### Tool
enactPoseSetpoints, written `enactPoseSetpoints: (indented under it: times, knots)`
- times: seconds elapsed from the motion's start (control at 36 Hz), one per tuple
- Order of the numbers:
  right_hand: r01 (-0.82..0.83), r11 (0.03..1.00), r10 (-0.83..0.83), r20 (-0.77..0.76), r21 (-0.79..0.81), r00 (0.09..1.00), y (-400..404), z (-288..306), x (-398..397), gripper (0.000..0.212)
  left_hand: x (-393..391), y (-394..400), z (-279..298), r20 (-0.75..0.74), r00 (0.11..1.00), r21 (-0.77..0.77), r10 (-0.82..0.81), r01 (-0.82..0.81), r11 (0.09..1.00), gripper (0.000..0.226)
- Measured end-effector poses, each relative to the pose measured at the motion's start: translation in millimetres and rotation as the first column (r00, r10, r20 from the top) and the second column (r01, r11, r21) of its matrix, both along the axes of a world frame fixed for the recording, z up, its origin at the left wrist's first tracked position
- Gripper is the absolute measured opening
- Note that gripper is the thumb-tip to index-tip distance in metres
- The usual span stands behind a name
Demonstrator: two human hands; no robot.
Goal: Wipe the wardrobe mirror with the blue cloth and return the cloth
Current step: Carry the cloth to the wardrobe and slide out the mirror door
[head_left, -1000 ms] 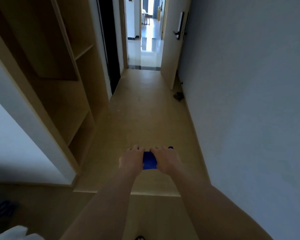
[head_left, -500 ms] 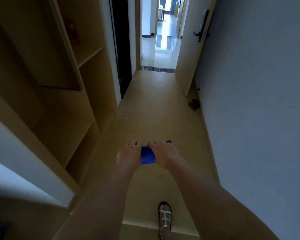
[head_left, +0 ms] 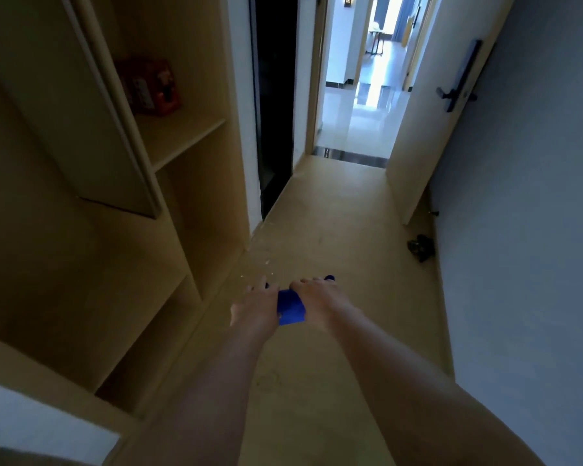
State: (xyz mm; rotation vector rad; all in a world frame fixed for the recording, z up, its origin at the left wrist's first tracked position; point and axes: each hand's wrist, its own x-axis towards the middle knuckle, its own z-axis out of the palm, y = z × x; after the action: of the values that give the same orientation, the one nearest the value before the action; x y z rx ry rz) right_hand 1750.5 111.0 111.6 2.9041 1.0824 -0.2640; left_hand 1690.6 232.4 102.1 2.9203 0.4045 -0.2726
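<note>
A narrow, dim corridor with a tan floor (head_left: 334, 230) runs toward a bright doorway (head_left: 360, 105) at the far end. The cloth (head_left: 290, 307), a small blue folded pad, is held out in front of the person at about the middle of the corridor, between both hands. The left hand (head_left: 254, 306) grips its left edge and the right hand (head_left: 317, 302) grips its right edge; the fingers of each are curled down over the cloth, close together, with a blue corner showing past the right fingertips. Judgement: the cloth is light, soft and limp, not fragile; take hold at an edge or corner, or bunch it in one palm for wiping. To the left stands the open wooden wardrobe (head_left: 169, 183), with a red box (head_left: 150, 87) on an upper shelf; printing on the box is too blurred to read. A grey wall (head_left: 525, 230) lies to the right, an open door (head_left: 431, 122) with a dark handle beyond it, and a small dark object (head_left: 421, 247) on the floor at the wall's foot. No mirror is in view
</note>
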Motion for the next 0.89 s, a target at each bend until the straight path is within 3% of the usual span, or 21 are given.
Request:
enactPoseSetpoints:
  times: [0.19,0.36,0.44,0.67,0.89]
  knots:
    - [-0.073,0.997,0.073,-0.003,0.004,0.997,25,-3,82,0.038,75,21,-2,-0.029,0.998,0.01,0.064,-0.064,0.998,0.048]
    - [-0.112,0.994,0.112,0.016,0.007,0.994,58,-9,158,0.037,145,50,-4,-0.005,0.993,0.005,0.115,-0.115,0.993,0.043]
    - [-0.139,0.99,0.139,0.037,-0.005,0.99,83,-8,200,0.038,182,72,-5,0.035,0.988,-0.026,0.152,-0.151,0.988,0.038]
    - [-0.215,0.976,0.216,0.076,-0.026,0.973,160,8,300,0.042,276,144,9,0.044,0.974,-0.011,0.221,-0.221,0.975,0.055]
    - [-0.304,0.953,0.301,0.103,0.008,0.948,234,15,361,0.04,327,210,20,0.028,0.95,-0.001,0.311,-0.311,0.95,0.058]
